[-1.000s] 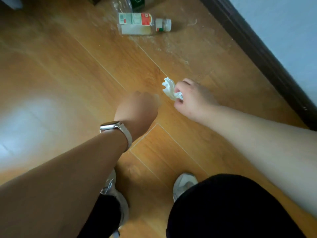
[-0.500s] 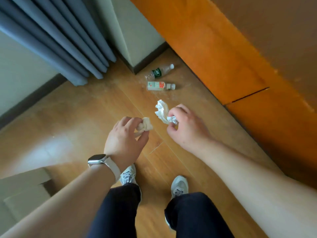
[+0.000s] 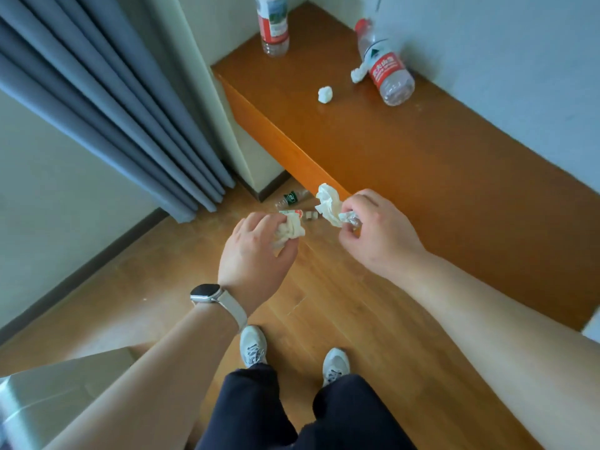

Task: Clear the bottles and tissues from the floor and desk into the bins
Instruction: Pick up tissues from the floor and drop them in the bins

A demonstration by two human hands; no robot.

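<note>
Wood floor [image 3: 328, 306] all around, orange desk [image 3: 422, 164] running along the wall past the right hand, grey curtains [image 3: 107, 102] off beyond the left one. So the left hand [image 3: 253, 254] (watch [image 3: 207, 293] on that wrist) is clenched around a balled-up tissue [image 3: 290, 228], and the right hand [image 3: 376, 235] is pinching a bigger crumpled tissue [image 3: 329, 204] that sticks up out of its fingertips. Both hands are up in the air over the floor, close to each other but not touching.

Just past the knuckles, down on the floor, there's a green-label bottle [image 3: 290, 198] and a second bottle [image 3: 300, 213] lying flat, partly hidden by the tissues. Farther out beyond the right hand, on the desk: a small tissue wad [image 3: 325, 94], another tissue scrap [image 3: 358, 74] touching a tipped-over red-label bottle [image 3: 386, 73], and an upright red-label bottle [image 3: 274, 26] at the far corner.
</note>
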